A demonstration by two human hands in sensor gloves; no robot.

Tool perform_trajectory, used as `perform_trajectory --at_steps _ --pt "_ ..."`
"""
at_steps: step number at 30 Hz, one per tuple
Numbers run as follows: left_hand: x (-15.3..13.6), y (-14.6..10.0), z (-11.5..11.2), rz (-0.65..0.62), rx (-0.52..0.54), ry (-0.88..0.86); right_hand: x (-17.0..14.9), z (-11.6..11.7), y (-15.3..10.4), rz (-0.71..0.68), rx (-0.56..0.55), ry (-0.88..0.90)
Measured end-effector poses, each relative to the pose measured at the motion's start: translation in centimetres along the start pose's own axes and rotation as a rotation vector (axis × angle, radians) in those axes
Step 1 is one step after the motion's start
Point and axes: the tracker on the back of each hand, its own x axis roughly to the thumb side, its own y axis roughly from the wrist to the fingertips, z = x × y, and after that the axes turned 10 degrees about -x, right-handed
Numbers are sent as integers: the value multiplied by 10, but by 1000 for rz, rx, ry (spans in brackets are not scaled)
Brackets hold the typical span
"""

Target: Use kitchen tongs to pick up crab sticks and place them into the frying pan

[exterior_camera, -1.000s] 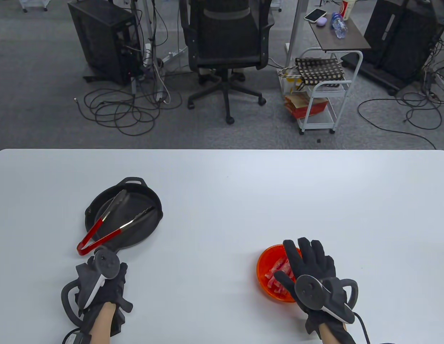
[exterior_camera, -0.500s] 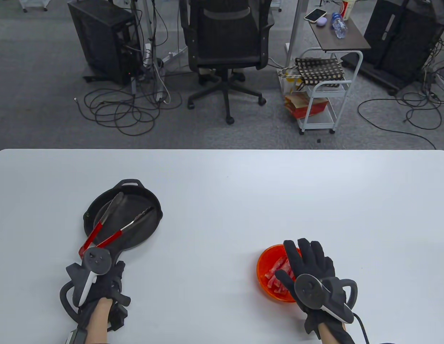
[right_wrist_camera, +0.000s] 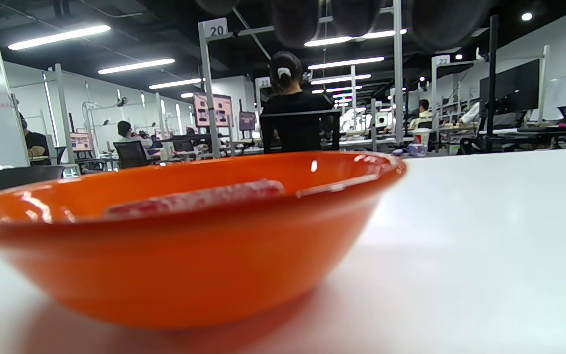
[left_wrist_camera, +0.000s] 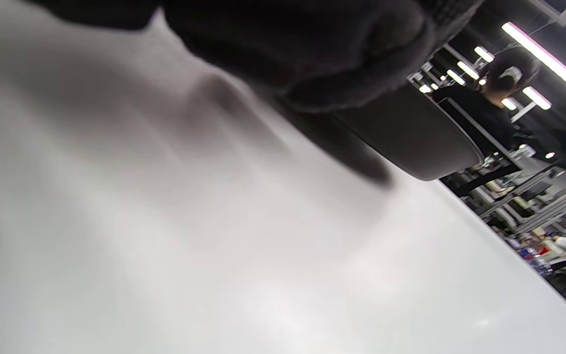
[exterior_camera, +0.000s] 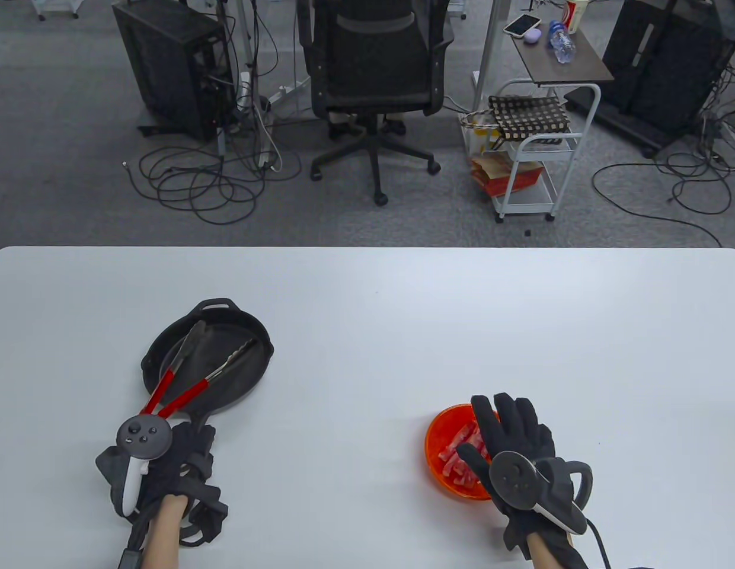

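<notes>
Soft, slippery-looking crab sticks want gentle mid-length pinching by tongs; left hand's grip unclear, right hand spread flat.

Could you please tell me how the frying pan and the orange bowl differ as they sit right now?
The frying pan is black and shallow; the orange bowl is bright, glossy and deeper. The pan holds only the red-handled tongs; the bowl holds the crab sticks. The pan sits ahead of the left hand; the right hand hovers over the bowl. Both rest on the white table.
</notes>
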Motion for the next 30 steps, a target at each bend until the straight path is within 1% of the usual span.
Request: perform_trajectory --at_steps 2,5,7,10,13,16,19,23,26,30 --pt "8 -7 -5 -23 19 -33 -1 0 0 5 -1 0" --pt "28 -17 -15 -40 37 -67 -2 1 0 13 -2 5" --pt "47 -26 -20 -61 24 -27 -3 1 0 15 4 15" --pt "70 -36 -31 -91 24 18 -3 -1 -1 14 -18 24" --pt "99 -45 -53 -120 0 9 -2 -4 -1 9 -31 31" --pt "122 -53 -76 -134 -21 -19 -1 -4 -1 2 -28 36" --pt "143 -59 -98 -136 -42 -1 -1 -4 -2 1 -21 39" --pt "157 -62 -121 -141 -125 -13 -1 -4 -2 4 -20 48" --pt "162 -66 -135 -138 -118 60 0 -3 -2 -1 -10 50" --pt "158 -66 -148 -129 -112 94 4 -5 -2 -13 -22 45"
